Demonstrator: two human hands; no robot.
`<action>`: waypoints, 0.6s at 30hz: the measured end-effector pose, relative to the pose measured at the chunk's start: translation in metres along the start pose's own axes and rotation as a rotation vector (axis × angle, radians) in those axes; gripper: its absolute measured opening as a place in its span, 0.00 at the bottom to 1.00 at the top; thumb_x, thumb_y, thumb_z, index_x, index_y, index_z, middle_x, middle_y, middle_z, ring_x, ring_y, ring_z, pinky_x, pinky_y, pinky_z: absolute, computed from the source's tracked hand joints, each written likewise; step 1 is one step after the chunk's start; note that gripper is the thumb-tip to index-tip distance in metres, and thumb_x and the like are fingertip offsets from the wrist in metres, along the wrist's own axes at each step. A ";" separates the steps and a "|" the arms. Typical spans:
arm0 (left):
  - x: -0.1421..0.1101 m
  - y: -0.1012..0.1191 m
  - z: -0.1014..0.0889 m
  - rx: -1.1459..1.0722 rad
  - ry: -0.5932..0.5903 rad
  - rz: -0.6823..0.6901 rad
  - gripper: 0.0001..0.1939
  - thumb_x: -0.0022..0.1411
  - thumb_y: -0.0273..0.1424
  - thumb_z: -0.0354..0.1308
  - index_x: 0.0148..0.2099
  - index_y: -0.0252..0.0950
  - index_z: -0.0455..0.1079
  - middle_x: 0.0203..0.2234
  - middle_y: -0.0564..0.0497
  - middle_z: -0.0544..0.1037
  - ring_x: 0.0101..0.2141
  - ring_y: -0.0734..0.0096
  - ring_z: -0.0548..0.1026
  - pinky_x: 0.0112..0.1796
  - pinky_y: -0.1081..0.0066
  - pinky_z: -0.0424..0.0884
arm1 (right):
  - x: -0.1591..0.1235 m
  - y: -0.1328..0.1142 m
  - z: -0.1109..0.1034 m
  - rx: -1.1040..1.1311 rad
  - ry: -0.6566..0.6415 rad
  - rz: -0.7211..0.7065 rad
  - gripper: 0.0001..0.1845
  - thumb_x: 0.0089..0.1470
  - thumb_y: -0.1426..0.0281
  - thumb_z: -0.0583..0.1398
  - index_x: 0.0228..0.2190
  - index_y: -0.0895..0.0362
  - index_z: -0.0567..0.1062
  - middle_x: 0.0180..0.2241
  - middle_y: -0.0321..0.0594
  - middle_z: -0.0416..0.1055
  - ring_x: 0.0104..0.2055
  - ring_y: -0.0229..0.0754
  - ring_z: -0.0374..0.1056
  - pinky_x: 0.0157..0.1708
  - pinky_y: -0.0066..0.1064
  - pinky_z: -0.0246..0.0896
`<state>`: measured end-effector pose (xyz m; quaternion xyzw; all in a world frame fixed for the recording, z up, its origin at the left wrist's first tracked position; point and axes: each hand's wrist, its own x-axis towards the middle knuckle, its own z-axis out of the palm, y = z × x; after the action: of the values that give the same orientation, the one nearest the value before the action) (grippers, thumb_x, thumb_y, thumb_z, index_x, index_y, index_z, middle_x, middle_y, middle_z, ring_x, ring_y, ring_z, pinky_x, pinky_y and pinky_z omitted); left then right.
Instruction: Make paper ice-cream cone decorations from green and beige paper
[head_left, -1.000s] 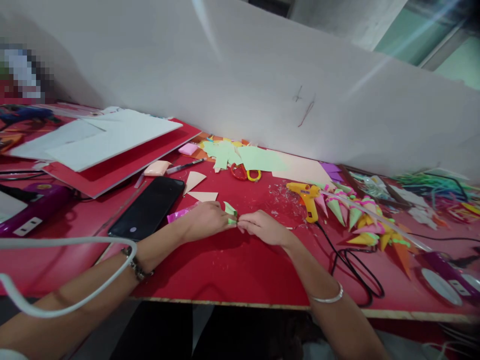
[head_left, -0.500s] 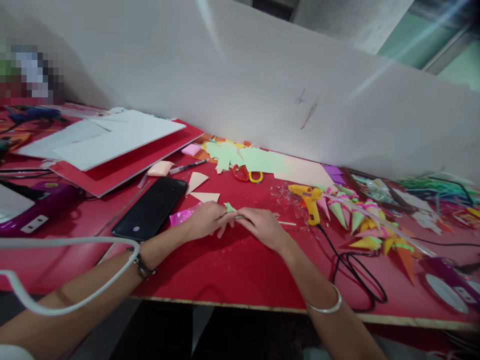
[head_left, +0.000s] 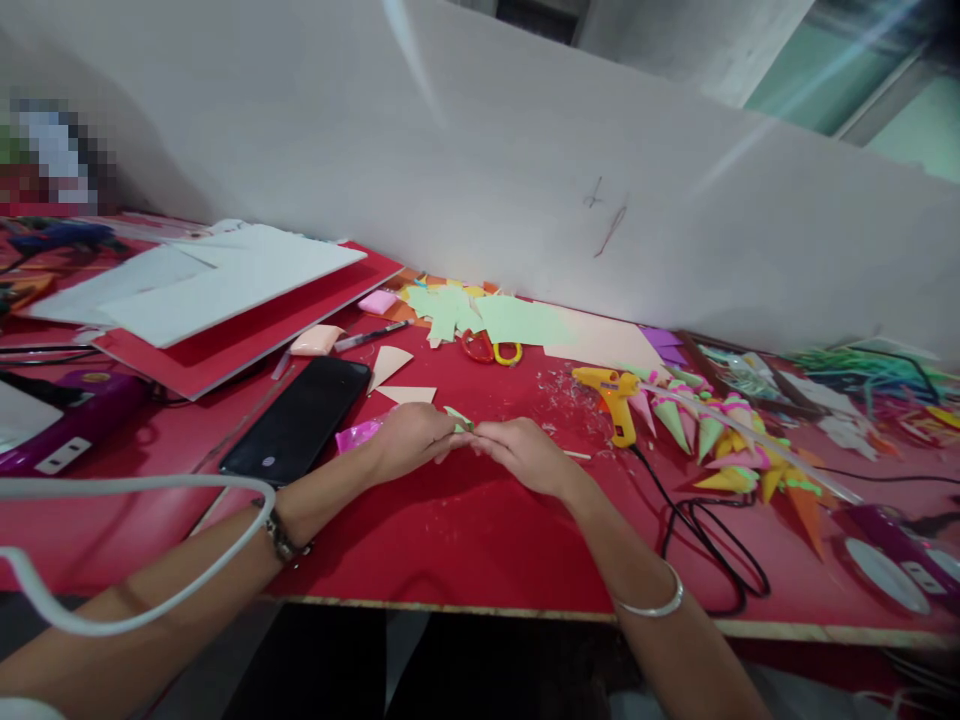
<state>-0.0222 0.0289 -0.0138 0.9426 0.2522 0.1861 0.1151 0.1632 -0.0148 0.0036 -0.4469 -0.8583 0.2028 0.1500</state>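
1. The left hand (head_left: 415, 440) is clamped on a small piece of green paper (head_left: 458, 418), its fingers bent round the lower part; a narrow pale strip shows above the knuckles, lower and flatter than the upright flap of a second ago.
2. The right hand (head_left: 525, 456) meets the left at the fingertips, its fingers drawn together; whether it pinches the paper too, I cannot tell, as the fingers hide the spot; half a second ago the left fingers stretch out further below the join.
3. The green paper sits between the two hands, just over the red table (head_left: 450, 540); its shape is mostly hidden.
4. Just beside the left wrist lies a shiny pink packet (head_left: 360, 435); behind that hand are two cream paper wedges (head_left: 407, 394), and to its left a black phone (head_left: 300, 418); all three keep their places.
5. Near the right hand a thin white stick (head_left: 578, 456) shows, more of it than a second ago; beyond it lies the yellow glue gun (head_left: 616, 395), unmoved, against a heap of coloured paper cones (head_left: 709, 425).
6. Further back, red-and-yellow scissor handles (head_left: 507, 353) rest before pale green sheets (head_left: 521, 318), unchanged.
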 end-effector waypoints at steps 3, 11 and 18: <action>0.000 0.000 -0.002 0.222 0.040 0.165 0.21 0.63 0.39 0.36 0.32 0.35 0.68 0.18 0.54 0.72 0.21 0.76 0.68 0.27 0.75 0.58 | -0.002 0.003 -0.002 0.152 -0.044 -0.018 0.16 0.56 0.67 0.47 0.25 0.59 0.68 0.20 0.33 0.63 0.23 0.31 0.57 0.26 0.23 0.47; -0.001 0.008 -0.004 0.248 -0.037 0.237 0.20 0.63 0.38 0.38 0.30 0.36 0.68 0.17 0.54 0.72 0.20 0.77 0.67 0.27 0.75 0.58 | -0.006 0.013 -0.002 0.425 -0.326 0.058 0.18 0.56 0.64 0.45 0.28 0.61 0.70 0.15 0.30 0.57 0.17 0.29 0.52 0.20 0.22 0.48; 0.000 0.003 0.001 -0.500 -0.113 -0.312 0.25 0.62 0.42 0.36 0.27 0.33 0.66 0.09 0.57 0.65 0.13 0.81 0.63 0.21 0.80 0.58 | 0.001 0.000 0.003 -0.110 0.073 -0.005 0.14 0.57 0.66 0.46 0.38 0.55 0.68 0.35 0.40 0.70 0.35 0.37 0.64 0.33 0.26 0.52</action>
<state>-0.0202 0.0265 -0.0142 0.8436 0.3336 0.1700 0.3849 0.1613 -0.0150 0.0006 -0.4595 -0.8632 0.1383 0.1571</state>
